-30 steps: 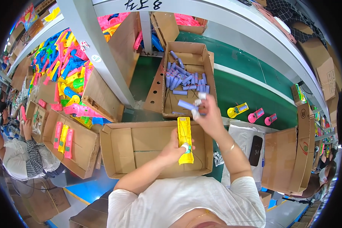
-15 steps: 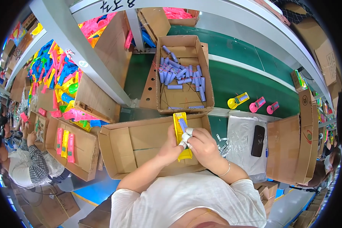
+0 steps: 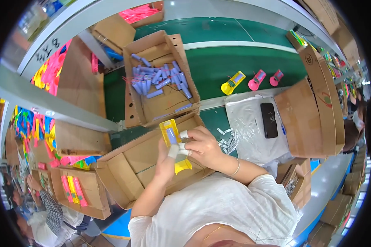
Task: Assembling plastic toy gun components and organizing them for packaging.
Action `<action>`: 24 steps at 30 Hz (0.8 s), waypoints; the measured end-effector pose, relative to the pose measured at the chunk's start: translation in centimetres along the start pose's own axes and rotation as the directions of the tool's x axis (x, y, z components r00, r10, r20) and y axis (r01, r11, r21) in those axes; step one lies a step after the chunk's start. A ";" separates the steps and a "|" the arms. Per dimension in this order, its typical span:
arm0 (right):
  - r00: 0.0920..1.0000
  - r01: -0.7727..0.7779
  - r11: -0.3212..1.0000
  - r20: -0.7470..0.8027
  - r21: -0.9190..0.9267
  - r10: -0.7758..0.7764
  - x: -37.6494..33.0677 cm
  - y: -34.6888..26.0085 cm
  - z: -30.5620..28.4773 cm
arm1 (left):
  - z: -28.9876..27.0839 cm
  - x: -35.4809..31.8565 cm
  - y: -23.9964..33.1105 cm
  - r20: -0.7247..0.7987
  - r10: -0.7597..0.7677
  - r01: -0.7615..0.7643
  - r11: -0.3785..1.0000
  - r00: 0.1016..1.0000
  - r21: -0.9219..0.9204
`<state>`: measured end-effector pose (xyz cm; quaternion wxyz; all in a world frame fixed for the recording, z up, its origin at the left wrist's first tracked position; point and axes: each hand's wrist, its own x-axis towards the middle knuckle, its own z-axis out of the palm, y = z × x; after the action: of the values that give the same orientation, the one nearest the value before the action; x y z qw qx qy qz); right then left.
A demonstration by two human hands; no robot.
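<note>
A yellow plastic shell (image 3: 165, 125) with a flared lower end is held over a long cardboard box. Inside the shell lies a purple cylindrical battery (image 3: 171, 136). My left hand (image 3: 165, 164) is closed round the shell's left side, its thumb along the front. White covers wrap several fingertips of both hands. From the right, my right hand (image 3: 206, 148) pinches at the middle of the shell, just below the battery. Whether a small part sits between those fingertips is hidden.
Ahead stands a box (image 3: 163, 99) of purple batteries with wires. Small metal strips (image 3: 230, 142) lie beside a white plastic sheet (image 3: 245, 144) bearing a black phone (image 3: 269, 120). Several shells, one yellow (image 3: 233, 82), line the green bench. At left, a co-worker sits near a box (image 3: 92, 197).
My view has swung right, so the bench things appear farther left. Both hands keep hold of the yellow shell, which now tilts the other way; the right fingers have shifted along it.
</note>
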<state>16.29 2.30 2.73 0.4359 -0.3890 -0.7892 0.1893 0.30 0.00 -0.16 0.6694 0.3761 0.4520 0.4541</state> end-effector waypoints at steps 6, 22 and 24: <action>0.910 -0.410 0.871 -0.190 -0.272 0.369 -1.8 3.8 -3.3 | 0.2 -0.6 1.5 0.081 -0.105 0.115 0.986 0.991 -0.123; 0.908 -0.399 0.856 -0.011 -0.328 0.419 -2.9 5.5 -3.7 | 0.8 -1.1 1.1 0.311 -0.136 0.080 0.979 0.941 0.186; 0.894 -0.439 0.890 0.035 -0.120 0.446 -1.7 2.6 -3.7 | 0.9 -1.1 1.0 0.335 -0.154 0.084 0.973 0.930 0.214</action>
<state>21.04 2.48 2.21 0.3349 -0.5757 -0.7021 0.2520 0.65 -0.82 1.29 0.7250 0.4865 0.3906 0.2918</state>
